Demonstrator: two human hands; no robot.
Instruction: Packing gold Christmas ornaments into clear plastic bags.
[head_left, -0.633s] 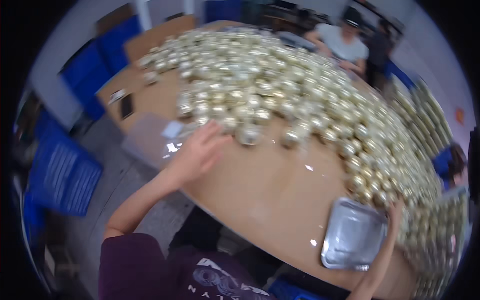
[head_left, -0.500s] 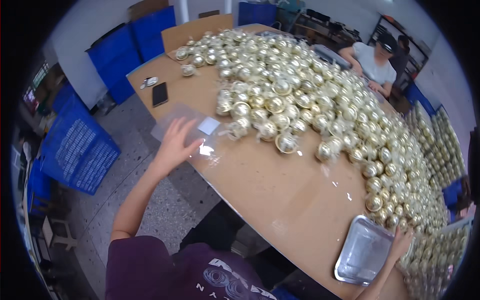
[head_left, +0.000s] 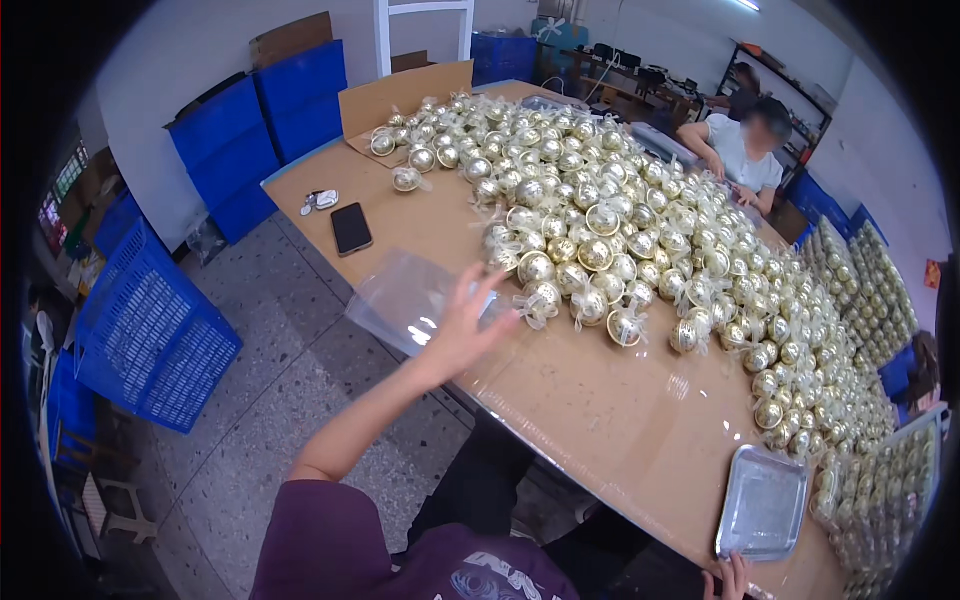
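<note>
My left hand [head_left: 462, 328] reaches over the table's near left side, its fingers spread and holding nothing. Beneath and beside it lies a clear plastic sheet or bag [head_left: 400, 292], with a pale rectangle partly hidden behind the fingers. Just beyond the fingertips begins a wide heap of shiny gold balls [head_left: 595, 255] tied with pale translucent ribbon. At the lower right, my right hand [head_left: 730, 578] is at the near edge of a shallow silver metal tray [head_left: 765, 500]. Its visible fingers are stretched out and slightly apart, with the fingertips at the rim; the frame cuts off part of this hand.
A phone [head_left: 351, 229] and a small white item [head_left: 322, 200] lie at the table's left. Blue crates [head_left: 160, 330] stand on the floor. A co-worker [head_left: 745, 150] sits across the heap. Stacked trays of gold balls [head_left: 885, 480] stand at the right.
My left hand has moved right, off the plastic toward the heap. My right hand has come from the tray's far right side to its near edge. The view has shifted.
</note>
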